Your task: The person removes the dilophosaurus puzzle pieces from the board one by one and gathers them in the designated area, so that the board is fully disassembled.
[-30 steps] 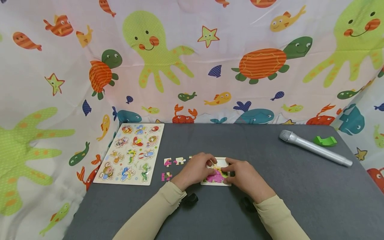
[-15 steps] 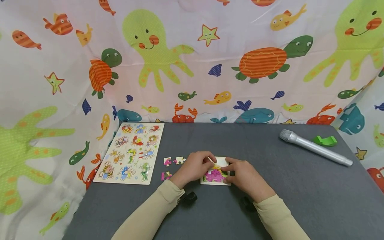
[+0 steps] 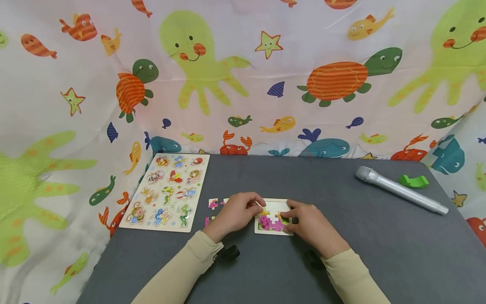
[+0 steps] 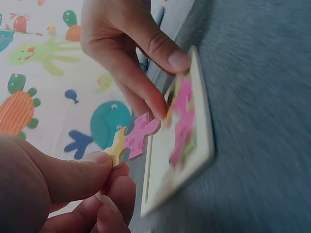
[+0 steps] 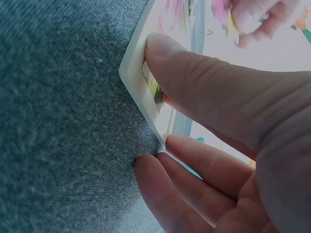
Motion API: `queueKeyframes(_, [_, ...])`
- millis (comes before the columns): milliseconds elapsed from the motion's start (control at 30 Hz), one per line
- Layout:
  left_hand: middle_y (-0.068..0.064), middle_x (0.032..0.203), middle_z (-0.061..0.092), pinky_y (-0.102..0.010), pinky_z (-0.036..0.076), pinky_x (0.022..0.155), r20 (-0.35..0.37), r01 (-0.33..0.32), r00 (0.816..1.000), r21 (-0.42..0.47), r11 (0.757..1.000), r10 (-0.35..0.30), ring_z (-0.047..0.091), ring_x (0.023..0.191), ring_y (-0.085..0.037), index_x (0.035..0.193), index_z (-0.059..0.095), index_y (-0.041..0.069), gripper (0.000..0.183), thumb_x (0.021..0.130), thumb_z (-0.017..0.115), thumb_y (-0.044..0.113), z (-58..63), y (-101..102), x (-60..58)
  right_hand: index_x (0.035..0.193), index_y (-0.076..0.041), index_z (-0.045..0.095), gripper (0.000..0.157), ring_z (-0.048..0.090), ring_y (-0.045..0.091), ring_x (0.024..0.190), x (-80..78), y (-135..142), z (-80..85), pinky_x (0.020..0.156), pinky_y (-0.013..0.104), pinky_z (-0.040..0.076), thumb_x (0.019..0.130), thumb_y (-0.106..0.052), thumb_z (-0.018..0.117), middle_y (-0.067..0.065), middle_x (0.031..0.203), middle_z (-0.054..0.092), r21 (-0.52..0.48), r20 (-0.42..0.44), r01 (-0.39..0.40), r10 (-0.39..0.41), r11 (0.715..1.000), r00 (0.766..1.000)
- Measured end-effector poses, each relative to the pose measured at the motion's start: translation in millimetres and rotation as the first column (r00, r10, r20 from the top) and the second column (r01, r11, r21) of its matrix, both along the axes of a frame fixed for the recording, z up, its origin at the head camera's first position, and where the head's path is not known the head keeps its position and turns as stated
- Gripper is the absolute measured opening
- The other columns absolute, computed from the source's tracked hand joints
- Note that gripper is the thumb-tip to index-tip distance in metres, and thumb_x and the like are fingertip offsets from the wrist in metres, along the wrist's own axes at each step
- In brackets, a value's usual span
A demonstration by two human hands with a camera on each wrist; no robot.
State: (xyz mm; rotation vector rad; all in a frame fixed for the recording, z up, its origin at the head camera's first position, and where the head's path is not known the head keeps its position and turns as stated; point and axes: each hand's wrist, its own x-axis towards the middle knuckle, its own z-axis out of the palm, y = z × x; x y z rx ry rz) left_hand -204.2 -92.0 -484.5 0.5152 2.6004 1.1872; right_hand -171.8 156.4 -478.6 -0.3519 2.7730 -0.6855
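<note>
My left hand (image 3: 241, 211) pinches a pink-and-yellow jigsaw piece (image 4: 138, 136) between thumb and fingers, held up off the puzzle board in the left wrist view. The small white-framed puzzle board (image 3: 273, 233) lies mid-table, with pink, yellow and green pieces in its lower part, a white gap among them and bare white above. At its right side, my right hand (image 3: 311, 223) holds it, thumb on the frame (image 5: 133, 87) and a finger reaching over onto the pieces. Loose jigsaw pieces (image 3: 213, 203) lie left of the board, partly hidden behind my left hand.
A large board of insect pictures (image 3: 163, 198) lies at the left. Toward the back right are a silver microphone (image 3: 402, 190) and a green curved block (image 3: 414, 182). The grey table (image 3: 281, 270) meets a sea-animal cloth (image 3: 243, 76) at the back and sides.
My left hand has drawn a piece out of the puzzle's middle and moved left with it, leaving a white gap. My right hand stays at the board. The head view has shifted slightly.
</note>
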Motion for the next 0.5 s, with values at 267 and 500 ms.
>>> queueKeyframes(267, [0.009, 0.095, 0.073, -0.032, 0.053, 0.078, 0.014, -0.11, 0.994, -0.057, 0.992, 0.111, 0.063, 0.084, -0.013, 0.108, 0.077, 0.026, 0.008, 0.106, 0.071, 0.02, -0.6, -52, 9.6, 0.133, -0.018, 0.079, 0.042, 0.055, 0.048, 0.146, 1.8, 2, -2.2, 0.115, 0.061, 0.049, 0.091, -0.02, 0.087, 0.014, 0.162, 0.057, -0.001, -0.029, 0.0, 0.0, 1.0, 1.0])
queueKeyframes(500, [0.004, 0.092, 0.073, -0.032, 0.052, 0.071, 0.058, -0.174, 0.982, -0.098, 0.98, 0.18, 0.062, 0.078, -0.015, 0.106, 0.077, 0.024, 0.006, 0.105, 0.072, 0.019, -5.9, -87, 6.9, 0.133, -0.018, 0.079, 0.042, 0.055, 0.047, 0.146, 1.7, 0, -1.1, 0.116, 0.06, 0.049, 0.092, -0.021, 0.087, 0.014, 0.162, 0.056, 0.004, -0.016, 0.002, -0.002, 1.0, 1.0])
